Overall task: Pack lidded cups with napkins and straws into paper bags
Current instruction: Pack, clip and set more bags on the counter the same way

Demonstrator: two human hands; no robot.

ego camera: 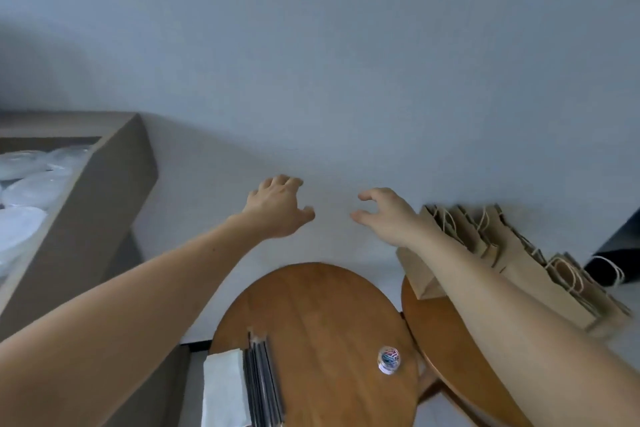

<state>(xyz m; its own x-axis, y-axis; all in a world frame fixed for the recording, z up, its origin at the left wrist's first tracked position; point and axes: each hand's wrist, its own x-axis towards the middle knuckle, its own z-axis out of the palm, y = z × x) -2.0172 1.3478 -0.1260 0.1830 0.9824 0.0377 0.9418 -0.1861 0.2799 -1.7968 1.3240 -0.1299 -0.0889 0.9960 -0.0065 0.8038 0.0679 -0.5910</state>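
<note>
Hands: both arms reach forward and up in front of the wall [346,62], well above the counters; neither touches anything.
Left: the left hand [277,206] is seen from its back, fingers loosely curled and thumb out to the side, holding nothing.
Right: the right hand [384,215] mirrors it, fingers and thumb loosely hooked with a gap between them, holding nothing.
Gap: the two hands are near each other, thumbs facing, not touching.
Counter: a round wooden counter [318,305] sits below and between the forearms.
Napkins: a white stack of napkins [225,388] lies at the counter's left edge.
Straws: a bundle of dark straws [263,381] lies just beside the napkins, on their right, touching them.
Tub: a small clear tub [388,360] of coloured clips stands on the right part of the same counter, apart from the straws.
Second counter: another round wooden counter [440,333] stands just right of the first, partly hidden by the right forearm.
Bags: brown paper bags [519,253] with twine handles lean overlapping in a row on the second counter, against the wall, behind the right forearm.
Box: a large cardboard box [86,218] stands at the left, open at the top.
Contents: clear plastic-wrapped bundles [24,191] fill the box; what they hold cannot be made out.
Cups: no single cup can be picked out in this view.
</note>
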